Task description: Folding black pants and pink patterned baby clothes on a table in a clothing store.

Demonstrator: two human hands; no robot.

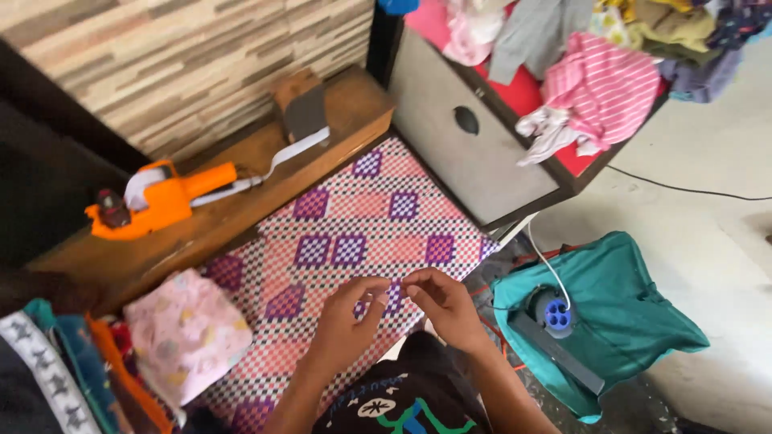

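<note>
Checked cloth in pink, white and purple covers the ironing board (354,225), on which the work is done. Both hands meet over its near edge. Left hand (347,315): fingers curled, thumb and forefinger tips drawn together as if pinching something very small. Right hand (445,304): likewise curled, with thumb and forefinger closed toward the left hand's tips. What lies between the fingertips is too small to tell; it may be a thread or a small tag, and neither hand visibly grips anything larger. A black garment with a printed front (402,398) lies at the near edge of the board, under the wrists and against the person's body.

Step in hand, as a judgement: a fine two-handed pinching action just above the black garment, at the stage of preparing or picking at something small. The next move appears to call for steady fingertips held close together, and little arm travel.

Surroundings: an orange tagging gun (161,197) rests on the wooden ledge (241,185) along the far left edge of the board, with a white strip trailing from it. A pink printed garment (185,333), folded, lies at the near left corner. A teal garment (611,313) lies on the floor to the right, with a plug block and white cord on it. A heap of clothes (595,72) tops the grey box beyond the far right edge.
</note>
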